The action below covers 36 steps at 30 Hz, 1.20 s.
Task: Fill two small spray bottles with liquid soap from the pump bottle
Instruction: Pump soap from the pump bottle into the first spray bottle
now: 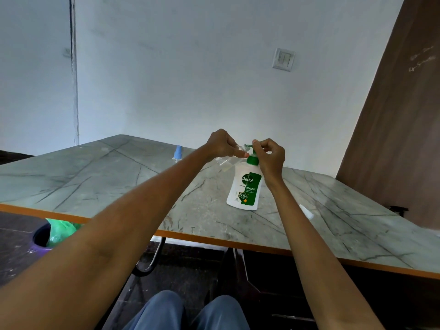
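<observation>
A white pump bottle (pixel 244 186) with a green label and a green pump head stands on the marble-patterned table (pixel 95 177). My right hand (pixel 270 156) is closed over the pump head. My left hand (pixel 221 144) holds a small clear spray bottle (pixel 227 161), tilted, with its mouth at the pump's nozzle. A second small spray bottle (pixel 177 154) with a blue top stands further back on the table. A small white cap-like piece (pixel 306 211) lies on the table to the right of the pump bottle.
The table has an orange edge (pixel 214 239) close to my knees. A dark bin with a green bag (pixel 57 232) sits on the floor at the left. A brown wooden panel (pixel 390 115) rises at the right, a white wall behind.
</observation>
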Motion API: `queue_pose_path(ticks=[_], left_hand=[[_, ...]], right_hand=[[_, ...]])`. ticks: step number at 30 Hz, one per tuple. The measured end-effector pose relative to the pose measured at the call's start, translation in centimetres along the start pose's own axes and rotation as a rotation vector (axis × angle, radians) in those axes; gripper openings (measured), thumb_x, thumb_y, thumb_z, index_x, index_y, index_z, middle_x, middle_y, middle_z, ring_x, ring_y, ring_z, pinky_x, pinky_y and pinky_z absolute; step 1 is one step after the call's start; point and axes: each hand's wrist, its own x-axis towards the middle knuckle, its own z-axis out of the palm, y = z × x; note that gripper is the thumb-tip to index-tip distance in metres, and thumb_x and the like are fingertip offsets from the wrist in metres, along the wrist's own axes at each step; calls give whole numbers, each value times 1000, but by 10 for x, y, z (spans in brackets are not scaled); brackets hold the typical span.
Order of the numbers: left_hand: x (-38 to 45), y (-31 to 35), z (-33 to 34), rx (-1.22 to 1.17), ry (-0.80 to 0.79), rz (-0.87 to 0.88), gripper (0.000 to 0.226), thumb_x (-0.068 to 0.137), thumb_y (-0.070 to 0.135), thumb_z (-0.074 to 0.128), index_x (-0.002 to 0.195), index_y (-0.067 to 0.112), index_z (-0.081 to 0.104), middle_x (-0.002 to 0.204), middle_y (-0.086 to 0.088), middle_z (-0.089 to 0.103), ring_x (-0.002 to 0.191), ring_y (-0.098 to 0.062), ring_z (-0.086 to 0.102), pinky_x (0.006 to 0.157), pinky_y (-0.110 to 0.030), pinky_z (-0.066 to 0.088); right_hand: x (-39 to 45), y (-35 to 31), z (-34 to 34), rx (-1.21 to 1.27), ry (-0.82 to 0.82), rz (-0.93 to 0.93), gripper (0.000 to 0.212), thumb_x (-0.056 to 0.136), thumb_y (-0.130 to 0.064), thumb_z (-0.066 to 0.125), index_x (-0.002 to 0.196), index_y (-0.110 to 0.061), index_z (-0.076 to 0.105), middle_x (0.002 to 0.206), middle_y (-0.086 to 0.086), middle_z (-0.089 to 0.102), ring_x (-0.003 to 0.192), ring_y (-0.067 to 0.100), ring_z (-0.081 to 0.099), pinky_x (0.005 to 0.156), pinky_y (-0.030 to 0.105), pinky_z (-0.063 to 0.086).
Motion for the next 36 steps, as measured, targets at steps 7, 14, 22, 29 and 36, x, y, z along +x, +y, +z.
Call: queue_pose_path(ticks=[7, 14, 22, 29, 36], left_hand=[[2, 0, 1, -6, 0, 16, 40, 68, 25, 81, 95, -2, 72, 94, -11, 70, 72, -8, 51, 57, -16, 36], [1, -4, -1, -8, -18, 21, 41, 65, 25, 83, 95, -1, 72, 88, -7, 68, 74, -9, 52, 59, -16, 39], [3, -6, 1, 2, -21, 15, 41, 65, 24, 82, 95, -1, 72, 97, -10, 71, 74, -7, 53, 60, -16, 41], [5, -4, -1, -4, -14, 36, 40, 67, 24, 81, 96, -3, 71, 100, -13, 71, 74, -8, 52, 62, -18, 40], [6, -9, 0, -25, -20, 37, 39, 67, 24, 81, 96, -1, 72, 99, -12, 71, 73, -6, 52, 61, -16, 40]], right_hand=[[1, 2, 0, 20, 14, 9, 44, 71, -52, 56, 69, -9, 63, 62, -16, 58, 64, 3, 54, 89, 54, 46], [-2, 5, 1, 17, 11, 3, 41, 71, -51, 56, 67, -11, 61, 63, -15, 57, 66, 11, 55, 86, 53, 48], [-4, 4, 1, 12, 19, 21, 36, 71, -51, 56, 67, -16, 62, 64, -16, 58, 65, 7, 55, 87, 53, 47], [-2, -2, 3, 15, 48, 8, 30, 76, -42, 58, 68, -14, 61, 65, -16, 57, 65, 5, 53, 90, 56, 44], [-5, 2, 3, 34, 38, 20, 23, 72, -48, 58, 59, -28, 57, 64, -18, 58, 64, 5, 54, 87, 54, 47]])
